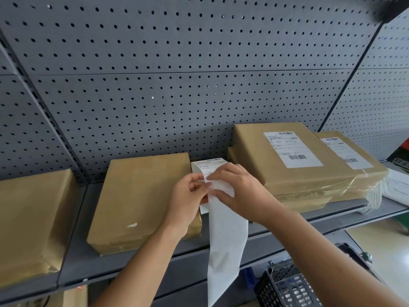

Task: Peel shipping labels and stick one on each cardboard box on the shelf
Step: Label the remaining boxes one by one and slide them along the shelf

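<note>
Both my hands meet above the grey shelf point(141, 271), between the boxes. My left hand point(188, 200) pinches the edge of a printed shipping label point(207, 166). My right hand point(239, 191) pinches the white backing strip point(225, 240), which hangs down past the shelf edge. A bare cardboard box point(141, 196) lies just left of my hands, and another bare box point(28, 222) lies at the far left. On the right, a box point(294, 160) with a label on top rests on a stack. A second labelled box point(354, 156) lies behind it.
A grey pegboard wall point(177, 74) backs the shelf. A dark plastic basket point(285, 286) stands below at the lower right. White papers point(396, 187) lie at the right end of the shelf. Another cardboard box point(75, 295) shows under the shelf.
</note>
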### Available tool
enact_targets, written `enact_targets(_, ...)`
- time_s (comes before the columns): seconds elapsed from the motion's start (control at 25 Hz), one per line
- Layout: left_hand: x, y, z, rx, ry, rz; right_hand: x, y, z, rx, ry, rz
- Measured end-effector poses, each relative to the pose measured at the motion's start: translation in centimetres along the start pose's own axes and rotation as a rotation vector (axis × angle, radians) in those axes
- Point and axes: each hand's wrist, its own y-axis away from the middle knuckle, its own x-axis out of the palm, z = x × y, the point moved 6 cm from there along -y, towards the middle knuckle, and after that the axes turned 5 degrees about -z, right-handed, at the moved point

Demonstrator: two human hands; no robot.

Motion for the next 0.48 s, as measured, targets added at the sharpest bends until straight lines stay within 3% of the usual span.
enact_targets(0.12,0.07,-0.14,0.11,-0.036,0.059,0.009,0.20,0.28,-0.60,0.012,-0.033,0.044)
enact_targets(0.24,0.33,0.17,0.29,-0.054,0.131,0.063,-0.07,0.06,-1.02,0.026,-0.038,-0.018)
enact_targets(0.48,0.06,0.73,-0.47,0.093,-0.021,0.055,-0.47,-0.22,-0.86,-0.009,0.014,-0.063)
